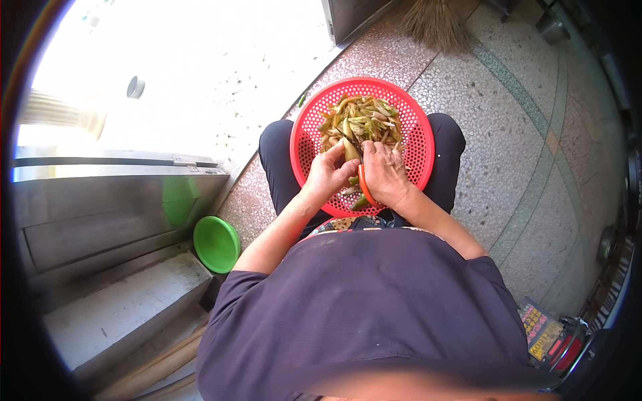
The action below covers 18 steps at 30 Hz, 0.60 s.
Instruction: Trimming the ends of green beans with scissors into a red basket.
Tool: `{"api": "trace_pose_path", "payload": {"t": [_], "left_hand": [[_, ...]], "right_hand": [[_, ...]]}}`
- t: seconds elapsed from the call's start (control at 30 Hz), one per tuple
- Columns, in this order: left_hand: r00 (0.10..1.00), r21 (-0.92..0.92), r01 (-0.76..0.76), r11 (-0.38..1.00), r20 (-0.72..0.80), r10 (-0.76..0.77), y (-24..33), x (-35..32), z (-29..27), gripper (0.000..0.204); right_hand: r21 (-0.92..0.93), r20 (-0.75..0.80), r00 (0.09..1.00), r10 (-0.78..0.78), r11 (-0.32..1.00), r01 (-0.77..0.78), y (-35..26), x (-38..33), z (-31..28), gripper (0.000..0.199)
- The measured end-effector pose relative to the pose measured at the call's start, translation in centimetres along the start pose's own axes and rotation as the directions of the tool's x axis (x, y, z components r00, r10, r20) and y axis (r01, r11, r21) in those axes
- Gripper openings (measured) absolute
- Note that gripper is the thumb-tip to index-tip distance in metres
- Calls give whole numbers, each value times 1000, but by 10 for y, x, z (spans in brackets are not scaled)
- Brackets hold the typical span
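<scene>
A red perforated plastic basket rests on my lap between my knees. Cut yellow-green vegetable strips are heaped in its far half. My left hand is closed around a pale yellow-green pepper, its tip pointing away from me. My right hand is wrapped round scissors with an orange handle, whose loop shows beside the thumb. A thin dark blade shows near the pepper, but most of the blades are hidden. Below my hands, a few greener pieces lie in the near part of the basket.
A green plastic bowl stands left of me, beside a metal door panel. At the far side is a straw broom on the speckled floor. Bright light washes out the doorway at upper left. Colourful packaging sits at lower right.
</scene>
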State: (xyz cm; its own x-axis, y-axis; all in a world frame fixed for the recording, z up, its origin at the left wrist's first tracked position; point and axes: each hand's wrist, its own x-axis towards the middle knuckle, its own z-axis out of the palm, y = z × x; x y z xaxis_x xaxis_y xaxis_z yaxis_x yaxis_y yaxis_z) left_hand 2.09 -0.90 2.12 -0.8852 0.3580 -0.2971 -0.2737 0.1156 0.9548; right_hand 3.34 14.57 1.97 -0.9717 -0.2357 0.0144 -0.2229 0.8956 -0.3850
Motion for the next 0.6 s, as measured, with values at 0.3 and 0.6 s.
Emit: {"api": "trace_pose_path", "payload": {"t": [0.3, 0.6], "left_hand": [[998, -71, 53, 996, -16, -54, -15, 6, -11, 43], [998, -293, 46, 955, 64, -29, -13, 11, -32, 26]], "right_hand": [[267, 141, 989, 41, 960, -78, 20, 10, 23, 21], [-31, 126, 991, -56, 998, 60, 8, -2, 8, 24]]}}
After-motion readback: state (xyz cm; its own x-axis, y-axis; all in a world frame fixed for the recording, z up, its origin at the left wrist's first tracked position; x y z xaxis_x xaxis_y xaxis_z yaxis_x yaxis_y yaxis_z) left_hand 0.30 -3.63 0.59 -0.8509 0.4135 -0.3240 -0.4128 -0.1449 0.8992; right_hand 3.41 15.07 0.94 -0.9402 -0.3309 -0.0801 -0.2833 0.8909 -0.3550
